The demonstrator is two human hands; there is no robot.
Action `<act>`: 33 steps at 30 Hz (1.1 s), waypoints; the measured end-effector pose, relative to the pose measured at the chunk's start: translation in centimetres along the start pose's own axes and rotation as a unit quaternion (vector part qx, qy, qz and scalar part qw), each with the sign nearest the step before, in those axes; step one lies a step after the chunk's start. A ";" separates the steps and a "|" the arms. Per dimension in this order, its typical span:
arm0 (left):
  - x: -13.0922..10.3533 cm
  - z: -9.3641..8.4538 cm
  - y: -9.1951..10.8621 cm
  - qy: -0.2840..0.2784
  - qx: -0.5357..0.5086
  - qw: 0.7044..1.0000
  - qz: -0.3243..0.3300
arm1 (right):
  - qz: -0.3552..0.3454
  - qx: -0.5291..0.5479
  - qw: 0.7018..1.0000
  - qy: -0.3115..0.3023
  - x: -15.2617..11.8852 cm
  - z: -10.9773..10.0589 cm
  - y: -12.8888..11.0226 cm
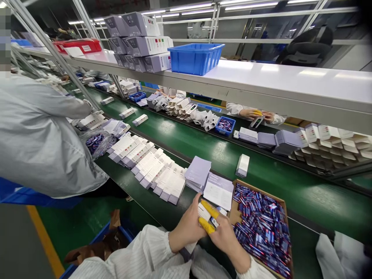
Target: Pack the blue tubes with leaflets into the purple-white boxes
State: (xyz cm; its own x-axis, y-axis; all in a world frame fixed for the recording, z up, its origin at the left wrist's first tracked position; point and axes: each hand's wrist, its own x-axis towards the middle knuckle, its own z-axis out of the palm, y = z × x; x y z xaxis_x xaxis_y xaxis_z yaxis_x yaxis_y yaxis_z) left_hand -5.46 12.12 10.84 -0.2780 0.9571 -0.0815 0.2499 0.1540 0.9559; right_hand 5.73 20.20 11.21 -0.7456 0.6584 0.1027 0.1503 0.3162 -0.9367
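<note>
My left hand (189,224) is wrapped round a small white carton (203,211), whose lower end shows below the palm. My right hand (223,231), with yellow finger cots on thumb and index finger, closes on the carton's upper end. A small white and dark piece shows by the right fingers; its kind is unclear. Beyond the hands lie a stack of lilac booklets (198,170) and a pile of printed leaflets (218,190). To the right, a cardboard tray (286,221) holds many blue and red batteries (261,224).
Rows of flat-topped cartons (151,166) line the bench to the left. A single carton (242,165) stands on the green conveyor belt (180,135). A shelf (276,83) overhead carries a blue bin (197,58). A co-worker (43,131) is close on the left; another's hands (255,114) work across the belt.
</note>
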 end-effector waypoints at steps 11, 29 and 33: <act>2.5 -0.8 1.8 0.110 -0.084 0.989 -0.046 | 0.108 0.278 0.953 0.045 -0.3 1.8 0.5; 15.7 -0.7 0.2 0.199 0.409 0.889 -0.046 | 0.344 -0.002 0.833 0.434 16.8 -19.8 15.1; 16.2 -2.0 0.1 0.198 0.277 0.939 -0.041 | 0.334 -0.139 0.849 0.386 15.5 -18.5 14.8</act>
State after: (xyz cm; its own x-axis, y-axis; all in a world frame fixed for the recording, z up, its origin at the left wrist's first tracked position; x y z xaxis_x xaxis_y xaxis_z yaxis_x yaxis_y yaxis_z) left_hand -11.79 27.17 10.18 -0.6137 0.7866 0.0678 0.6264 0.4328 0.6483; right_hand 8.47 47.72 5.13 0.1967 0.9717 -0.1310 0.5987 -0.2249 -0.7688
